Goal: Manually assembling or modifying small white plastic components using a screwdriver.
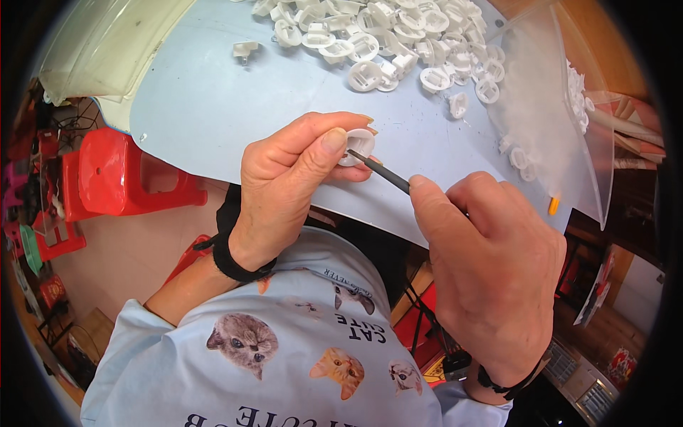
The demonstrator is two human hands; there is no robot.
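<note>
My left hand (295, 160) pinches a small round white plastic part (361, 142) between thumb and fingers, above the near edge of the table. In my right hand (491, 249) is a slim dark grey rod-shaped tool (388, 174), its far end hidden in my grip. The tool's tip reaches into the recessed face of the white part, near my left thumb; what it touches inside is too small to tell. A large pile of similar white plastic parts (384, 35) lies beyond my hands.
The pale blue tabletop (199, 121) carries one stray white part (245, 50) left of the pile. A clear plastic bin (569, 135) stands at right, with an orange piece (553, 206) beside it. Another translucent bin (107, 50) is at left. Red stools (114, 171) stand on the floor.
</note>
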